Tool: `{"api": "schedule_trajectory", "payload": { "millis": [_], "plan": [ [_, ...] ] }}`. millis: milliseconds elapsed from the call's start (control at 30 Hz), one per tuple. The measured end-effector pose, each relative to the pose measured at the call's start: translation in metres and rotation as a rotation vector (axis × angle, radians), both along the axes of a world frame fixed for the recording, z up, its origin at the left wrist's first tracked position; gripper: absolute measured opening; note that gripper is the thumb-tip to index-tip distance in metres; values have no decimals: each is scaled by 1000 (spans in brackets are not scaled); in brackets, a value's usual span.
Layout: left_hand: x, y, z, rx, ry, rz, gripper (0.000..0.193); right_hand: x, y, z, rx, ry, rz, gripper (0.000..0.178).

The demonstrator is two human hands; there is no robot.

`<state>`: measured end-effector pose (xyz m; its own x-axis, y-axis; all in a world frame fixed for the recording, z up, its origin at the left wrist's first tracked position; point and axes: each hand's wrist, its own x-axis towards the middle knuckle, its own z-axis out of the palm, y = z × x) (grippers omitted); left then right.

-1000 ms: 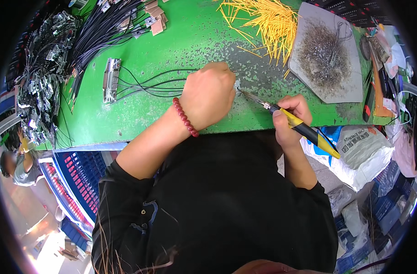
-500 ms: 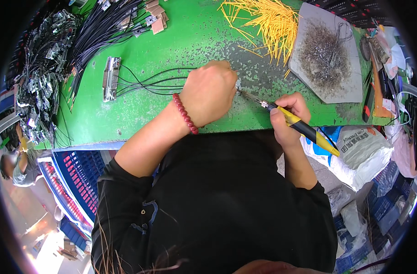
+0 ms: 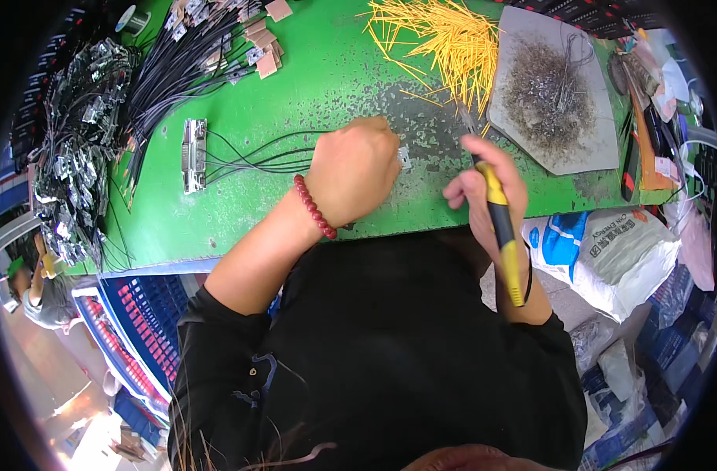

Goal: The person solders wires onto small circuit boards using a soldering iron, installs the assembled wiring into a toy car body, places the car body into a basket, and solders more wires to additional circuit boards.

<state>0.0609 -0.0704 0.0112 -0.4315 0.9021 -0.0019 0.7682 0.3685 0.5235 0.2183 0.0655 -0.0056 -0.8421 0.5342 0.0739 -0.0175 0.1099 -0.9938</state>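
Note:
My left hand (image 3: 357,169), a red bead bracelet on its wrist, is closed over the ends of several thin black cables (image 3: 276,151). These cables run left to a silvery metal part (image 3: 193,155) lying on the green table. Just past my knuckles a small silvery piece (image 3: 405,157) peeks out; my fingers hide most of it. In my right hand (image 3: 496,188) is a yellow and black soldering iron (image 3: 500,212), its tip pointing away from me toward the yellow sticks, apart from the cables. The index finger and thumb of that hand are spread around the handle.
Thin yellow sticks (image 3: 456,47) lie heaped at the back, beside a grey board (image 3: 562,149) with dark residue. Black cables with metal ends (image 3: 83,157) pile up at the left. A wire spool (image 3: 133,20) stands at the back left. Another person (image 3: 48,302) is at far left.
My right hand has lifted the soldering iron's tip away from the small silvery piece and turned it to point farther back. My left hand stays closed at nearly the same spot.

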Motion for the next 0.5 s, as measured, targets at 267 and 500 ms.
{"api": "schedule_trajectory", "payload": {
  "millis": [267,500],
  "plan": [
    [0,-4,-6,100,-67,11,10,-55,11,-2,421,-4,126,39],
    [-6,-8,-3,119,-133,-33,11,-65,4,-10,366,51,149,38]
  ]
}}
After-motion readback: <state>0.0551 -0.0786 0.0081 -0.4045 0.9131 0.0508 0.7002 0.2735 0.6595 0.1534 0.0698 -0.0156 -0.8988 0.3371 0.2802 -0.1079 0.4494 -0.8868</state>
